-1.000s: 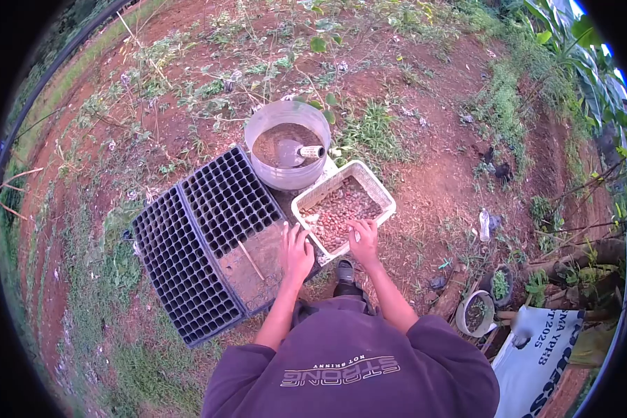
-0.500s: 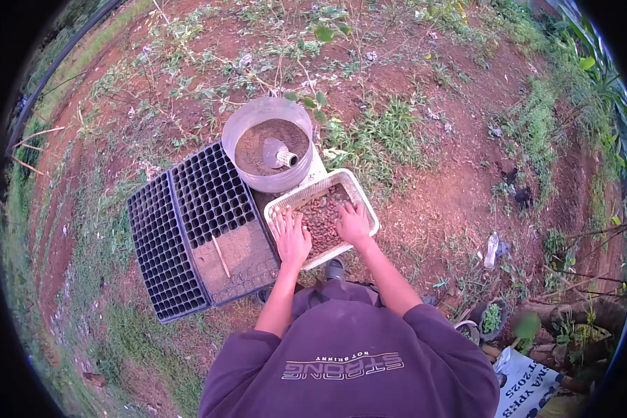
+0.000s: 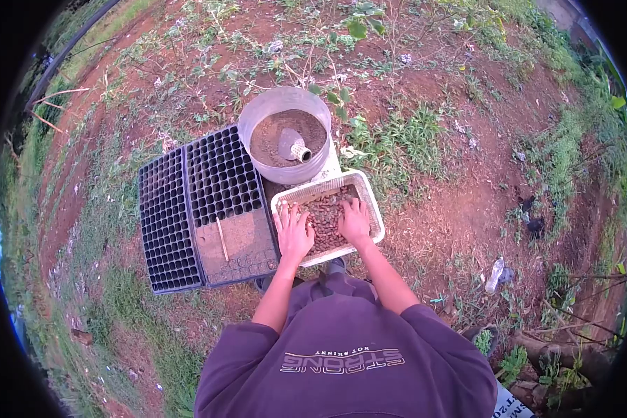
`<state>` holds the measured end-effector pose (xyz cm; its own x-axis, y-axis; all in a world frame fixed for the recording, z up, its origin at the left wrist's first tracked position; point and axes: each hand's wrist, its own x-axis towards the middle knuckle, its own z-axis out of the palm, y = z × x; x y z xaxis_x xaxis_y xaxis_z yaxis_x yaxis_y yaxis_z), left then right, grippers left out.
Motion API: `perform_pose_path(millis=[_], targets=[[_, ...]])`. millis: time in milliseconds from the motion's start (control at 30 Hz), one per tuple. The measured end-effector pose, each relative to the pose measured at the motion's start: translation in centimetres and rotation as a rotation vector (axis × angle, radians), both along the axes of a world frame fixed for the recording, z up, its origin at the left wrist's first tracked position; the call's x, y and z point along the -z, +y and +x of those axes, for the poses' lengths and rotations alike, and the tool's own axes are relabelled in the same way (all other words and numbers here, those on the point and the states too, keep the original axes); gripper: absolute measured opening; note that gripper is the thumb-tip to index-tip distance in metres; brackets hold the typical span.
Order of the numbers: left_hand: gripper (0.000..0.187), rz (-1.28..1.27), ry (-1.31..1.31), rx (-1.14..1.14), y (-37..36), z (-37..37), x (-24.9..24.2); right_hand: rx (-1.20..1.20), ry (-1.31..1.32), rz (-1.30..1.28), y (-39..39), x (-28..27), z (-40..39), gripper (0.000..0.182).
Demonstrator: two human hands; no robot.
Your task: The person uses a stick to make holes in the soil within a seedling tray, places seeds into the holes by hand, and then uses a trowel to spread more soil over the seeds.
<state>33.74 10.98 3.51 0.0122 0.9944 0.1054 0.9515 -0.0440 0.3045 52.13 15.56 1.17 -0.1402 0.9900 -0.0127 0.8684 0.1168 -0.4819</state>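
Note:
A cream plastic basket (image 3: 375, 209) holds a layer of reddish-brown beans or large seeds (image 3: 325, 238), too small to name surely. Both hands reach into it, palms down. My left hand (image 3: 295, 237) rests on the seeds along the left side, its fingers apart. On the right side, my right hand (image 3: 355, 224) has its fingers spread, with the tips among the seeds. Neither hand visibly grips anything, though the fingertips are partly hidden.
Two black seedling trays (image 3: 164, 230) lie left of the basket; the nearer cells of one are covered with soil (image 3: 240, 244), with a thin stick (image 3: 222, 239) on top. Behind the basket, a translucent tub (image 3: 285, 99) contains soil and a cut-bottle scoop (image 3: 294, 147). A plastic bottle (image 3: 494, 275) lies right.
The camera view has shifted, moving the trays and tub right in the picture. Both hands have drawn slightly inward over the seeds. The trays, stick and scoop keep their places relative to each other.

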Motion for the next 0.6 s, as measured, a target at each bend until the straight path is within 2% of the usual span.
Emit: perform_pose_path(millis=[133, 600], targets=[[0.039, 0.034, -0.003, -0.011, 0.01, 0.17, 0.18, 0.039, -0.084, 0.002, 0.29, 0.32, -0.16, 0.036], [0.036, 0.015, -0.023, -0.020, 0.00, 0.12, -0.06, 0.059, -0.041, -0.015, 0.89, 0.08, -0.12, 0.025]])
